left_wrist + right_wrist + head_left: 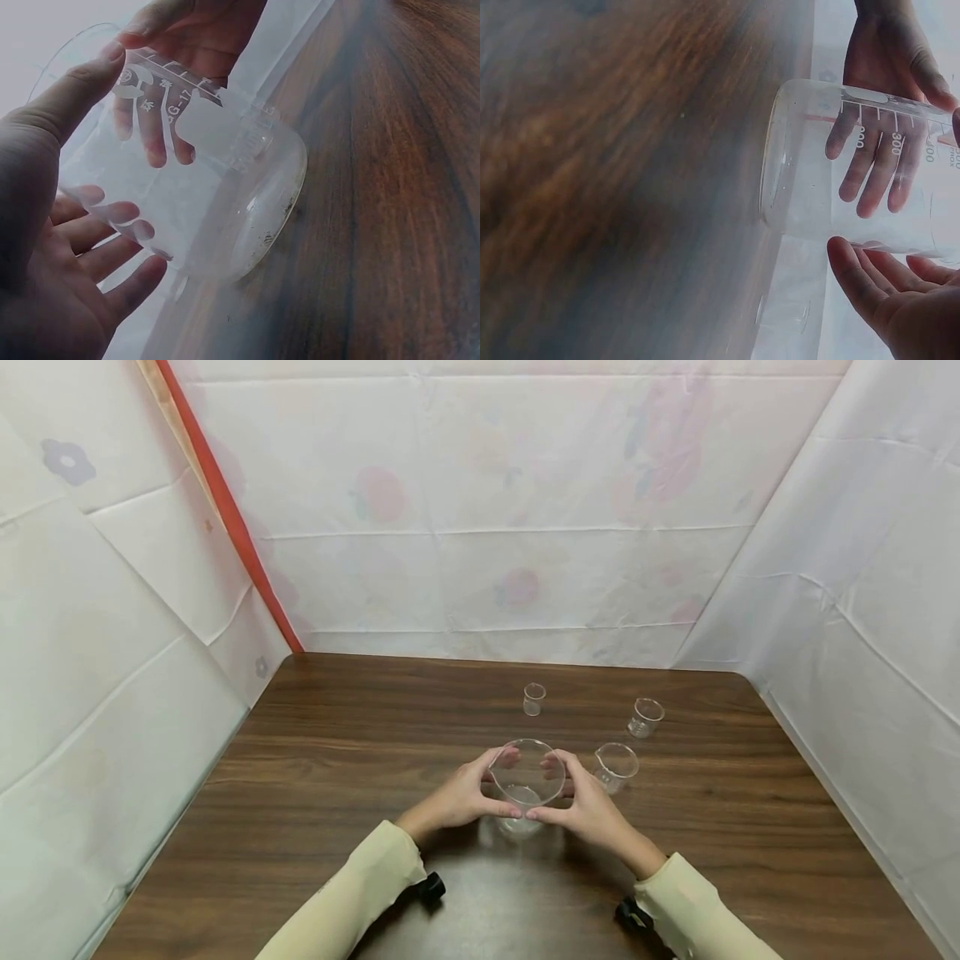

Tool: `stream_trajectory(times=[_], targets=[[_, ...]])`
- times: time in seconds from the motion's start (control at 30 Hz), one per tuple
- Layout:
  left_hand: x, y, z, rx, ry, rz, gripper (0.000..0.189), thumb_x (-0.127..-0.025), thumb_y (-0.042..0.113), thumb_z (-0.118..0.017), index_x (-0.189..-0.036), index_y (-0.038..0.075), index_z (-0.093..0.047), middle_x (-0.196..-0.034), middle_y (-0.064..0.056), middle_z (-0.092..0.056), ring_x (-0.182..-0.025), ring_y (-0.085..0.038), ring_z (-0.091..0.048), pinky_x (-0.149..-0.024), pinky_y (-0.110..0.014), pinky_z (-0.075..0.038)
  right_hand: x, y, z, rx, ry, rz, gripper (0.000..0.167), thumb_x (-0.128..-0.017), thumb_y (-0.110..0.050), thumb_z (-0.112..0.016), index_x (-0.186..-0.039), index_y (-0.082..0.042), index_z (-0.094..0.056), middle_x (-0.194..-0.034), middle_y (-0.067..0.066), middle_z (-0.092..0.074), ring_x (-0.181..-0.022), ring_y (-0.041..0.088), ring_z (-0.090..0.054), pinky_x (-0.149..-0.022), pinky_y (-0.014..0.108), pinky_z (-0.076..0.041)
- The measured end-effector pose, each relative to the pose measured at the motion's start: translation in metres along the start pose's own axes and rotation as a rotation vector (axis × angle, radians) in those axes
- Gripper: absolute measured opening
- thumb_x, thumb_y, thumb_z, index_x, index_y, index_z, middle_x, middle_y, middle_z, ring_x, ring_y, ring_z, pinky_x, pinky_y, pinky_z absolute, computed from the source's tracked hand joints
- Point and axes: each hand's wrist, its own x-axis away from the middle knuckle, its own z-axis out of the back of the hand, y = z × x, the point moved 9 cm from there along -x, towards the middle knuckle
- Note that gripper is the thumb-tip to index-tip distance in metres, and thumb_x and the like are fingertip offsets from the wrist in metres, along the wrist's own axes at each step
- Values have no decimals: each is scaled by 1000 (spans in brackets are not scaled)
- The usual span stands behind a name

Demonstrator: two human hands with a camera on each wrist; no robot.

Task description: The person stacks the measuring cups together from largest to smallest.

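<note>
A large clear glass beaker [527, 777] with white printed graduations is held upright between both hands near the middle of the table. My left hand [465, 795] grips its left side, thumb along the near face and fingers round the far side. The right hand [591, 810] holds the opposite side the same way, the two thumb tips almost meeting. In the left wrist view the base of the beaker [259, 217] is close over the wood. Through the glass, the right wrist view shows the left hand's fingers [885, 161] spread along the wall.
Just right of my right hand stands a smaller beaker [617, 768]. Farther back are another small beaker [645, 718] and the smallest one [533, 700]. The brown wooden table [337, 760] is bounded by white patterned sheets [487, 510] at the back and sides.
</note>
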Motion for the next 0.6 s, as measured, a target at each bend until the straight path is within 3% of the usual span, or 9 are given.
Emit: stream_trajectory(times=[0.17,0.33,0.6], targets=[[-1,1,-1,34,-22,-23,88,-80,29,-81,-150,10,-32,-147,-12,-49,-135,-24,-48,-101,-47,-46,0,0,0,7,5,0,78,-74,-23,-86,-134,-1,-41,-126,22,-57,-106,37,-63,-83,35,-56],[-1,3,-2,48,-45,-31,90,-81,31,-80,-152,16,-28,-148,-11,-48,-137,-24,-46,-103,-50,-45,1,2,1,18,16,-2,80,-74,-24,-86,-134,1,-41,-127,22,-57,-110,34,-60,-84,35,-56],[0,2,-3,51,-63,-2,90,-82,33,-79,-153,13,-28,-150,-9,-45,-137,-24,-44,-104,-48,-44,4,3,0,50,9,-9,86,-75,-29,-85,-140,-2,-37,-128,19,-58,-113,32,-59,-85,36,-55]])
